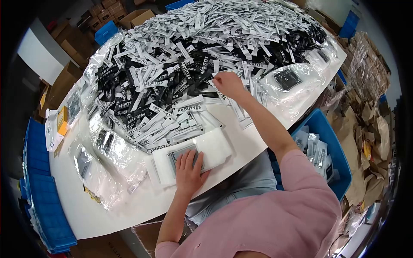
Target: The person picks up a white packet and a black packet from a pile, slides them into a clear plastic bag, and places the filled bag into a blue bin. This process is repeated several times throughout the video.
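Observation:
My left hand (188,172) lies with its fingers spread on a stack of white bags (215,148) with a grey label (175,155), near the table's front edge. My right hand (230,84) is at the near side of a large heap of black and white packets (185,69) printed ABOUTYES. Its fingers are curled together over the packets, and what they hold, if anything, is too small to make out. White packets (238,112) lie on the table just below this hand.
Clear plastic bags lie on the white table (81,215) at the left (116,159) and right (292,81). A blue bin (342,172) with packets stands beside my right side. Blue crates (43,193) line the left edge. Crumpled brown paper (359,142) lies at the right.

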The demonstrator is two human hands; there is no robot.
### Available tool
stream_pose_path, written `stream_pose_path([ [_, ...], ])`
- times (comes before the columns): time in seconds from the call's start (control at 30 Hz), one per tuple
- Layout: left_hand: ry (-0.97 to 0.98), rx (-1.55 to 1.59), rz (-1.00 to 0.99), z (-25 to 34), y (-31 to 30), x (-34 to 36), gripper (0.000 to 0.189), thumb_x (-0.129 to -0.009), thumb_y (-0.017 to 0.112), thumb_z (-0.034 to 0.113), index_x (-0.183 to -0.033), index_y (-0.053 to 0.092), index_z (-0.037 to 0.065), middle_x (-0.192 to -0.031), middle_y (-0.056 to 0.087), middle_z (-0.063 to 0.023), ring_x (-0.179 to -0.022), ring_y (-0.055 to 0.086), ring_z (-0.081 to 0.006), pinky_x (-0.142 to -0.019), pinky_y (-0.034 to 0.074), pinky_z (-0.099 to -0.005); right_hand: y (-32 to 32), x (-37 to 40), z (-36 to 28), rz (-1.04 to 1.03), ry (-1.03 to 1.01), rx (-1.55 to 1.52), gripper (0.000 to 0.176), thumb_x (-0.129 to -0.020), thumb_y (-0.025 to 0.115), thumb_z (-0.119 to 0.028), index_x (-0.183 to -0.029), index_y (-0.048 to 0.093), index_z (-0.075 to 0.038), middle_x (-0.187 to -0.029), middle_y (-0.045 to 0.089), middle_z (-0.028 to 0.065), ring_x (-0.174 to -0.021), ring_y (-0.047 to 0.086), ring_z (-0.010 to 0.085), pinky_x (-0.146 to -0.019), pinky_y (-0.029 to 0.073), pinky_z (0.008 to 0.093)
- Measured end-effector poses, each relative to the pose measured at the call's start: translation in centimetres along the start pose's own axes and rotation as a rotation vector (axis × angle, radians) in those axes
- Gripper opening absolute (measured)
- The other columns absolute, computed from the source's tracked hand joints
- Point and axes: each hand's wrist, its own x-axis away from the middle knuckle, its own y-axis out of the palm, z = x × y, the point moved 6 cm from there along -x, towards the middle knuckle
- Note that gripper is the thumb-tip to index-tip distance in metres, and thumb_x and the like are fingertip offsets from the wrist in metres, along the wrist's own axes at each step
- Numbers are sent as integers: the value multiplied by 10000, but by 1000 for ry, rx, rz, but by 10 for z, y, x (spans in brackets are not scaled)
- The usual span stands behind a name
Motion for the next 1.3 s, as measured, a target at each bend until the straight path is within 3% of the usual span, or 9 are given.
stream_pose_path([
  [0.2, 27, -2, 99, 0, -4, 2, 565, -644, 724, 269, -1142, 538, 80, -1146, 497, -148, -1106, 450, -334, -956, 330, -477, 57, -18, 12, -32, -224, 60, 199, -673, 616, -171, -753, 592, 10, -755, 612, 194, -738, 587, 368, -665, 480, 433],
  [0.43, 25, 16, 113, 0, -6, 1, 558, -609, 737, 250, -1103, 557, 65, -1136, 502, -145, -1097, 454, -336, -934, 351, -472, 20, -20, 25, -205, 447, -766, 339, -829, 567, -339, -722, 635, -26, -539, 503, 41, -500, 485, 115, -482, 418, 300],
  [0.53, 19, 39, 92, 0, -8, 1, 551, -634, 727, 290, -1112, 556, 76, -1143, 500, -143, -1104, 450, -333, -946, 340, -473, 19, -32, -32, 137, -427, -113, 196, -775, 589, -209, -894, 633, -60, -690, 575, 92, -679, 583, 223, -631, 481, 351],
  [0.73, 29, 11, 98, -2, -4, 3, 520, -685, 698, 323, -1125, 557, 86, -1165, 503, -137, -1124, 446, -326, -963, 327, -468, 80, -40, -48, -400, -516, 596, 126, -788, 519, -144, -817, 600, -52, -882, 577, 111, -806, 611, 285, -664, 496, 398],
  [0.87, 39, 54, 126, -9, -2, 5, 414, -751, 646, 266, -1112, 567, 79, -1174, 515, -120, -1128, 452, -313, -970, 328, -460, 26, -43, -49, 52, -284, 88, 242, -834, 546, -282, -830, 577, -42, -670, 601, 60, -657, 607, 236, -569, 480, 364],
  [0.97, -40, 206, 182, -25, 3, 1, 338, -788, 596, 187, -1104, 572, 69, -1122, 549, -131, -1117, 468, -308, -977, 323, -474, 3, -14, -41, -210, 141, -783, 320, -887, 486, -308, -785, 546, -11, -584, 557, 32, -496, 538, 112, -483, 443, 253],
  [1.03, -48, 229, 316, -27, -8, -9, 240, -826, 543, 137, -1038, 582, 33, -956, 600, -162, -926, 565, -315, -836, 430, -423, -25, 32, -49, 84, 194, -841, 270, -882, 518, -243, -753, 517, -6, -546, 516, 21, -460, 504, 102, -452, 409, 240],
  [1.1, -525, 384, 133, -56, 5, -8, 176, -859, 501, 129, -935, 584, -6, -803, 605, -176, -683, 568, -321, -635, 453, -361, -23, 82, -37, 348, 37, -835, 225, -860, 566, -186, -730, 481, -23, -533, 479, 0, -433, 445, 97, -432, 369, 245],
  [1.3, -566, 656, 260, -61, -19, -29, 210, -862, 527, 144, -819, 565, -58, -562, 489, -103, -549, 482, -157, -522, 397, -307, 5, 128, -36, 141, -87, -599, 263, -854, 592, -192, -718, 462, -8, -511, 394, 62, -483, 392, 105, -447, 318, 295],
])
